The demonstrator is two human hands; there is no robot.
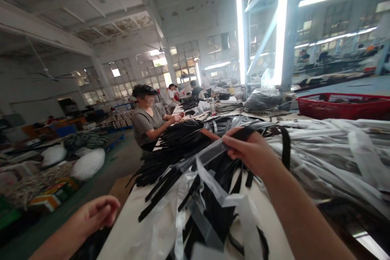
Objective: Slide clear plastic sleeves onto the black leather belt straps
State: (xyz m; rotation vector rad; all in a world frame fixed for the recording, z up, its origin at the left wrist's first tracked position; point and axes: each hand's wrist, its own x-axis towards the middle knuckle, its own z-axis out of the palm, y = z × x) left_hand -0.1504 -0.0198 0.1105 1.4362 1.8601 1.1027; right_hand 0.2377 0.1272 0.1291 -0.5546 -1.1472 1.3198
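My right hand (250, 149) is raised over the heap at the middle of the table, its fingers closed on a black strap (285, 146). One end of this strap hangs down to the right of the hand. A clear plastic sleeve (213, 152) runs out from the fingertips to the left. My left hand (99, 213) is off the table's left edge, half curled, with thumb and forefinger apart and nothing visible in it. Below the right hand lie many black straps (170, 140) and loose strips of clear plastic film (240, 203), spread over the pale tabletop (134, 219).
Plastic-wrapped strips (329, 158) are piled on the right, before a red basket (344, 105). A co-worker (148, 120) works at the table's left side. A dark plastic bag (263, 99) stands by a lit post. White sacks (89, 164) lie on the floor at left.
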